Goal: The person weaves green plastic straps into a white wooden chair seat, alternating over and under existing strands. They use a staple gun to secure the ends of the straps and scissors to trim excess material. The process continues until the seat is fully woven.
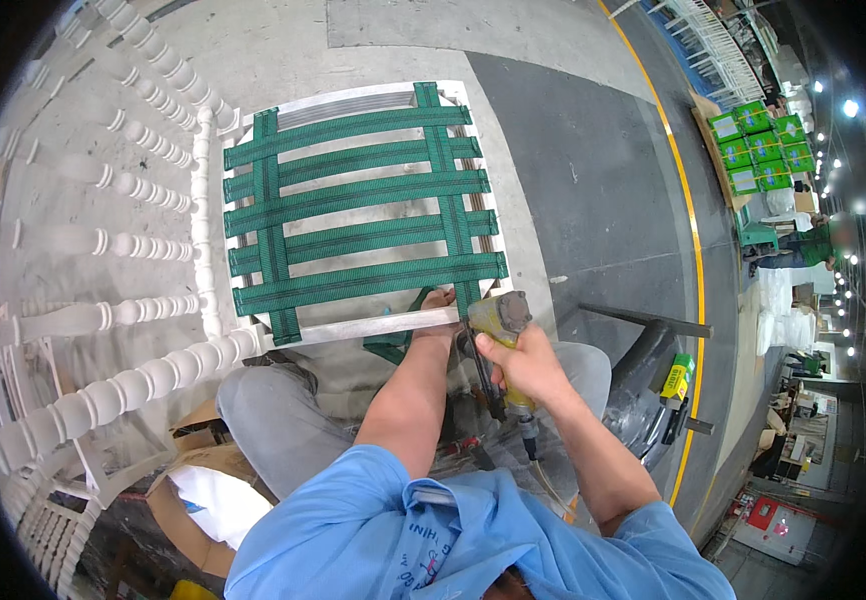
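Observation:
A white wooden chair frame (383, 326) stands before me, its seat laced with green webbing straps (363, 188) crossing each other. My right hand (525, 362) grips a yellow-and-grey pneumatic staple gun (501, 314) by its handle. The gun's head is at the seat's near right corner, beside the end of a lengthwise strap; exact contact cannot be made out. My left hand (439, 300) reaches to the near rail, its fingers closed around a loose green strap (389, 346) that hangs below the rail. The rail and webbing partly hide those fingers.
White turned spindles (118, 245) of the chair extend left. An opened cardboard box (188, 500) lies at lower left. To my right are a black rounded object (643, 385) and a small green-yellow box (678, 378). Green cartons (761, 145) and another person (803, 245) are farther right.

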Demonstrator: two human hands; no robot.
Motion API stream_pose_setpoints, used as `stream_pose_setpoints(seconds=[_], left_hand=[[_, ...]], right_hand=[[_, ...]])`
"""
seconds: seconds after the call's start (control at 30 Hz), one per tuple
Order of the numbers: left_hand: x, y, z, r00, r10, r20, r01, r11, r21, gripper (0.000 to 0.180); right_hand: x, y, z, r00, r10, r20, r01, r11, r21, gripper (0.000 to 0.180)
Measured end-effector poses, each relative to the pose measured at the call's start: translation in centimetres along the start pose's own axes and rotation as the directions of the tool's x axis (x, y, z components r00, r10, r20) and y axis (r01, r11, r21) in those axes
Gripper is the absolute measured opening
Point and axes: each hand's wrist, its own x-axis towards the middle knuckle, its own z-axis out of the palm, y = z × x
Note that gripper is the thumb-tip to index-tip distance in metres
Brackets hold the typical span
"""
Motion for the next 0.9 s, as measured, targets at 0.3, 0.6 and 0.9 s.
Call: stream_pose_setpoints(seconds=[0.3,0.6,0.9], left_hand=[[-6.3,0.5,-2.0,0.917,0.015,-0.400,0.365,0.378,0.851,0.043],[-14.3,-0.7,-1.3,0.917,-0.090,0.389,-0.396,-0.091,0.914,0.040],[-20.0,2.8,10.3,0.955,0.081,0.286,-0.296,0.182,0.938,0.034]], right_hand=[[-5.6,1.3,-5.3,0.983,-0.091,-0.162,0.131,0.958,0.253,0.025],[-6.1,3.2,-6.1,0.978,-0.164,-0.129,0.196,0.936,0.293,0.026],[-4.1,3.0,-5.2,0.990,-0.140,-0.025,0.142,0.955,0.261,0.028]])
